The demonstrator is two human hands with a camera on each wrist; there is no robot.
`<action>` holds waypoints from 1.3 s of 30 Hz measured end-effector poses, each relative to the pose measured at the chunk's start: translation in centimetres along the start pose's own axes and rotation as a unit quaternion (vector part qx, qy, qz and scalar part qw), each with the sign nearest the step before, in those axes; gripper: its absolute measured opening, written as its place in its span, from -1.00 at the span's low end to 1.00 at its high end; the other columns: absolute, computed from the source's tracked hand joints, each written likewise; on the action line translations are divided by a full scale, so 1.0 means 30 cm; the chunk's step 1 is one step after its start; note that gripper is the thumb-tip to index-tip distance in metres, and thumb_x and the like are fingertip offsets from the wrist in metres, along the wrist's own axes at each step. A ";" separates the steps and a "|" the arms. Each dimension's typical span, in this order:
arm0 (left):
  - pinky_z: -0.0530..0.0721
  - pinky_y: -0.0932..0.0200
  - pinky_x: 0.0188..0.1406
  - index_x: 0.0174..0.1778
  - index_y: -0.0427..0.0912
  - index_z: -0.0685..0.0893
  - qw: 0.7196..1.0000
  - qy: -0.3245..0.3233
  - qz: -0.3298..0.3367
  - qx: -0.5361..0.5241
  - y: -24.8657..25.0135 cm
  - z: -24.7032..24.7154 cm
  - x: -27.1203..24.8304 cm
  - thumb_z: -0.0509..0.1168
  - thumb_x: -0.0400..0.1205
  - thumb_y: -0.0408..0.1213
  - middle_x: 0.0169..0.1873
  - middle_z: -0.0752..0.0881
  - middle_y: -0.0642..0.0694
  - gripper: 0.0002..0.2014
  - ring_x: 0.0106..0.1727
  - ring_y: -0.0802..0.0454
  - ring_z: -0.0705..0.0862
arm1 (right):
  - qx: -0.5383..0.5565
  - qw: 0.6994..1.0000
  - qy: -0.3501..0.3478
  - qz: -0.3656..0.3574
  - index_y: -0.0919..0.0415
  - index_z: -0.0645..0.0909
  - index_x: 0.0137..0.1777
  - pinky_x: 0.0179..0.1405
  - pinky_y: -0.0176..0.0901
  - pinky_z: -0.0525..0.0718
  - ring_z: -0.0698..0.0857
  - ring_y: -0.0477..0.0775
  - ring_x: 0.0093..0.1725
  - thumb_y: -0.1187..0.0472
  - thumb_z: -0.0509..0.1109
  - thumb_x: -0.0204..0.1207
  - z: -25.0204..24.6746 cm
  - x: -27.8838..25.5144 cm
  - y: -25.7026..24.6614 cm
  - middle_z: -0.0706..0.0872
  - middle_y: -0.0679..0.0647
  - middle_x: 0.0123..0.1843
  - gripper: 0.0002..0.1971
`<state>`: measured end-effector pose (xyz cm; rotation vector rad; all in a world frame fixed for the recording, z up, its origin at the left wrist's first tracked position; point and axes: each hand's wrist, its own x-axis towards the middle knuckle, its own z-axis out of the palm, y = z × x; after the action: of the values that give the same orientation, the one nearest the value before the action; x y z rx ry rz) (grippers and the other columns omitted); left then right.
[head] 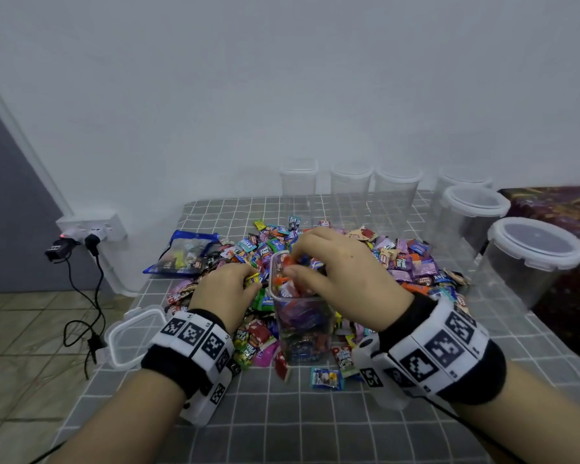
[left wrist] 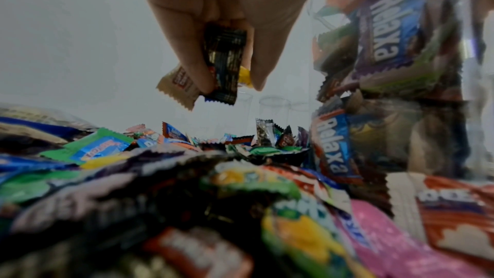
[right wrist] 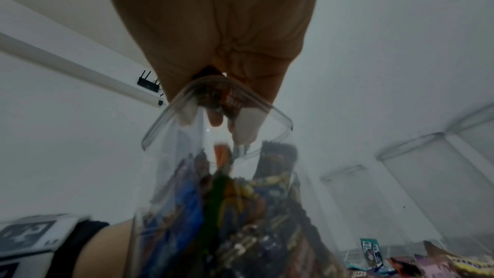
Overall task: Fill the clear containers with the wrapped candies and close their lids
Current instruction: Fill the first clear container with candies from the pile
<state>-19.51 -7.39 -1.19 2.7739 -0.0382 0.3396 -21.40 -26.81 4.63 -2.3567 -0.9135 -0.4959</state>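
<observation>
A clear square container (head: 302, 316), mostly full of wrapped candies, stands upright in the candy pile (head: 412, 262). My right hand (head: 332, 262) hovers over its open mouth with curled fingers holding candies (right wrist: 229, 100) just inside the rim (right wrist: 165, 122). My left hand (head: 228, 289) sits just left of the container, above the pile, pinching several candies (left wrist: 221, 64): a black one, a beige one and a yellow one. The container's wall (left wrist: 401, 50) shows at the right of the left wrist view. Its loose lid (head: 131, 333) lies at the table's left edge.
Several empty clear containers (head: 298, 185) stand along the back and right of the table, some lidded (head: 533, 246). A blue candy bag (head: 185, 252) lies left of the pile. The gridded tablecloth (head: 298, 423) drops off on the left toward a wall socket with cables (head: 91, 236).
</observation>
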 end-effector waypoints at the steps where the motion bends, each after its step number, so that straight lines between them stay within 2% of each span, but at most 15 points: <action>1: 0.59 0.09 0.04 0.19 -0.04 0.69 1.000 0.000 -0.001 -0.003 0.001 -0.001 -0.001 0.28 0.64 -0.03 0.05 0.73 -0.01 -0.71 0.07 0.00 0.65 | 0.014 1.000 0.008 0.004 0.19 0.63 -0.11 -0.12 -0.02 0.58 0.62 0.05 -0.11 -0.08 0.23 0.55 0.000 -0.001 0.001 0.65 0.04 -0.09 -0.67; 5: 0.59 0.09 0.06 0.23 -0.03 0.68 1.000 0.000 -0.004 -0.009 0.004 -0.002 0.000 0.27 0.64 -0.03 0.09 0.72 0.00 -0.70 0.09 0.00 0.65 | 0.088 0.996 0.023 0.006 0.25 0.64 -0.07 0.00 -0.07 0.54 0.61 0.01 -0.05 -0.12 0.02 0.62 -0.012 -0.015 0.012 0.67 0.08 -0.07 -0.51; 9: 0.61 0.07 0.09 0.23 -0.04 0.68 1.000 0.004 -0.005 -0.012 0.004 -0.004 -0.001 0.27 0.64 -0.03 0.11 0.72 0.00 -0.70 0.11 0.00 0.65 | 0.138 0.990 0.024 0.013 0.29 0.66 0.04 0.17 -0.36 0.45 0.58 -0.11 0.11 -0.09 -0.07 0.65 -0.022 -0.033 0.014 0.69 0.07 0.05 -0.45; 13: 0.62 0.07 0.10 0.23 -0.04 0.68 1.000 0.003 -0.005 -0.015 0.009 -0.011 -0.007 0.27 0.64 -0.05 0.10 0.72 -0.01 -0.71 0.11 0.00 0.65 | 0.168 0.984 0.037 0.035 0.26 0.65 0.11 0.21 -0.52 0.40 0.53 -0.27 0.19 -0.09 -0.07 0.64 -0.021 -0.052 0.013 0.66 0.01 0.17 -0.45; 15: 0.62 0.06 0.10 0.21 -0.04 0.68 1.000 0.006 -0.004 -0.016 0.008 -0.013 -0.010 0.28 0.64 -0.05 0.08 0.73 -0.01 -0.71 0.09 0.01 0.66 | 0.188 0.979 0.030 0.068 0.16 0.59 0.25 0.20 -0.61 0.35 0.47 -0.45 0.22 -0.19 -0.03 0.57 -0.022 -0.068 0.019 0.60 -0.18 0.21 -0.45; 17: 0.62 0.06 0.10 0.21 -0.04 0.68 1.000 0.010 -0.004 -0.022 0.007 -0.016 -0.012 0.27 0.64 -0.05 0.08 0.73 0.00 -0.71 0.09 0.01 0.66 | 0.220 0.967 -0.003 0.132 -0.02 0.40 0.44 0.30 -0.52 0.30 0.37 -0.53 0.31 -0.37 0.07 0.41 -0.018 -0.090 0.031 0.48 -0.35 0.32 -0.32; 20: 0.60 0.07 0.13 0.25 -0.04 0.67 0.999 0.018 0.000 -0.028 0.011 -0.024 -0.018 0.26 0.65 -0.06 0.12 0.71 0.01 -0.70 0.13 0.02 0.65 | 0.274 0.940 -0.048 0.195 -0.15 0.07 0.61 0.45 -0.24 0.28 0.29 -0.33 0.49 -0.44 0.32 0.16 0.004 -0.123 0.057 0.32 -0.32 0.51 0.00; 22: 0.60 0.06 0.15 0.26 -0.05 0.67 0.999 0.024 0.010 -0.033 0.015 -0.026 -0.024 0.26 0.65 -0.08 0.13 0.71 0.00 -0.70 0.15 0.02 0.65 | 0.296 0.930 -0.077 0.205 -0.16 -0.05 0.63 0.45 -0.27 0.29 0.30 -0.36 0.48 -0.40 0.44 0.08 0.019 -0.136 0.061 0.29 -0.39 0.47 0.14; 24: 0.59 0.09 0.15 0.25 -0.06 0.67 0.998 0.037 0.021 -0.038 0.020 -0.032 -0.034 0.27 0.64 -0.10 0.13 0.72 0.00 -0.71 0.15 0.03 0.65 | 0.311 0.923 -0.102 0.200 -0.21 0.01 0.59 0.32 -0.52 0.33 0.39 -0.54 0.34 -0.30 0.57 0.13 0.031 -0.145 0.059 0.35 -0.50 0.35 0.08; 27: 0.53 0.18 0.11 0.25 -0.10 0.68 0.996 0.061 0.022 -0.067 0.031 -0.055 -0.045 0.31 0.62 -0.15 0.12 0.72 -0.02 -0.70 0.12 0.04 0.64 | 0.318 0.921 -0.097 0.202 -0.37 0.20 0.31 0.06 -0.74 0.38 0.45 -0.67 0.18 0.01 0.61 0.27 0.042 -0.145 0.061 0.45 -0.51 0.23 -0.25; 29: 0.46 0.28 0.01 0.23 -0.13 0.70 0.993 0.086 0.029 -0.082 0.043 -0.085 -0.047 0.34 0.61 -0.16 0.03 0.73 -0.01 -0.71 0.01 0.10 0.62 | 0.304 0.925 -0.093 0.207 -0.38 0.23 0.26 0.05 -0.75 0.39 0.47 -0.65 0.17 0.08 0.61 0.29 0.045 -0.141 0.067 0.48 -0.48 0.23 -0.28; 32: 0.42 0.28 -0.12 0.13 -0.14 0.75 0.981 0.147 0.031 -0.125 0.074 -0.159 -0.045 0.37 0.59 -0.18 -0.27 0.63 0.14 -0.77 -0.22 0.19 0.53 | 0.298 0.926 -0.092 0.210 -0.34 0.25 0.21 -0.02 -0.77 0.38 0.46 -0.71 0.10 0.13 0.62 0.31 0.044 -0.137 0.074 0.50 -0.46 0.16 -0.32; 34: 0.44 0.29 -0.13 0.12 -0.10 0.75 0.968 0.177 0.027 -0.178 0.108 -0.212 -0.043 0.39 0.57 -0.19 -0.27 0.62 0.18 -0.78 -0.23 0.21 0.54 | 0.300 0.925 -0.093 0.212 -0.33 0.26 0.21 -0.03 -0.77 0.39 0.48 -0.70 0.09 0.14 0.63 0.30 0.044 -0.140 0.078 0.51 -0.46 0.15 -0.33; 36: 0.48 0.46 -0.16 0.08 -0.05 0.76 0.954 0.188 0.038 -0.229 0.150 -0.251 -0.047 0.41 0.55 -0.19 -0.24 0.66 0.20 -0.80 -0.22 0.27 0.57 | 0.302 0.925 -0.093 0.212 -0.31 0.27 0.25 0.00 -0.74 0.41 0.50 -0.65 0.13 0.12 0.63 0.30 0.047 -0.142 0.081 0.53 -0.44 0.17 -0.31; 39: 0.51 0.57 -0.19 0.03 0.01 0.75 0.944 0.154 0.061 -0.287 0.207 -0.264 -0.058 0.44 0.53 -0.18 -0.27 0.66 0.28 -0.83 -0.22 0.41 0.61 | 0.303 0.924 -0.091 0.216 -0.27 0.24 0.34 0.05 -0.70 0.43 0.50 -0.60 0.17 0.09 0.63 0.30 0.049 -0.140 0.080 0.53 -0.44 0.19 -0.26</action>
<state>-23.43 -10.56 7.68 2.1229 -0.2003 0.6708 -22.47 -29.46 0.46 -1.9490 -0.4911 0.1726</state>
